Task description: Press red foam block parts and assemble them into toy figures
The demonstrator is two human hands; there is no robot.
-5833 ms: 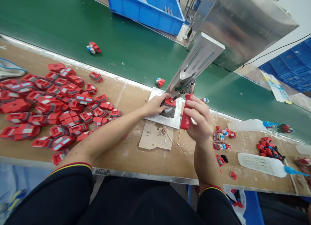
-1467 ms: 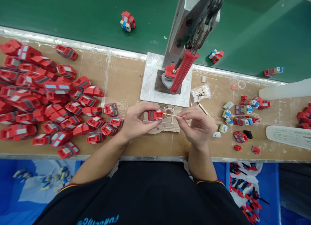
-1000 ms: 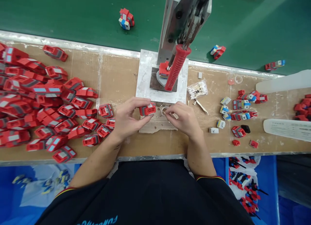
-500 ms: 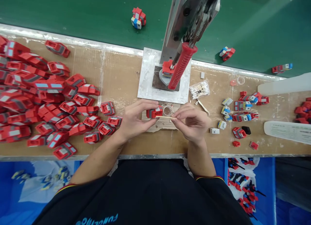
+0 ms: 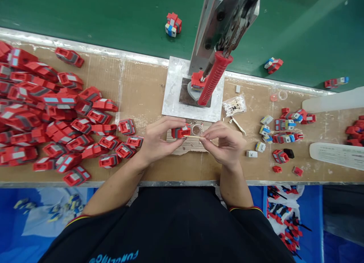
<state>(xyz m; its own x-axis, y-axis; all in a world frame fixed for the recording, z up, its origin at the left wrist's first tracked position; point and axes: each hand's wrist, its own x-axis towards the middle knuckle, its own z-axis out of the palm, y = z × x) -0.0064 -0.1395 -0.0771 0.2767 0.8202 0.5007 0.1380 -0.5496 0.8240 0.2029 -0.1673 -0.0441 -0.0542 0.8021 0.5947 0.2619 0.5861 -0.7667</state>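
Between the thumb and fingers of my left hand (image 5: pixel 160 140) sits a red and grey plastic toy piece (image 5: pixel 178 132). My right hand (image 5: pixel 223 141) pinches a thin wooden cotton swab (image 5: pixel 193 136), whose left tip touches or nearly touches the toy piece's lower right side. Just behind the swab is a small clear round dish (image 5: pixel 197 129) on a torn cardboard sheet (image 5: pixel 187 148). Beyond my hands stands a hand press with a red lever handle (image 5: pixel 214 79), and another red piece (image 5: pixel 197 80) is seated on its base.
A large pile of red toy pieces (image 5: pixel 57 115) covers the left of the bench. To the right lie a bag of cotton swabs (image 5: pixel 234 105), small white blocks (image 5: pixel 251 154) and assembled toys (image 5: pixel 285 124). Behind runs a green belt (image 5: pixel 113 20); blue bins (image 5: pixel 313 217) stand below.
The toys on the green belt have shifted to the right. Both hands stay in nearly the same place, with the swab still against or close to the piece.
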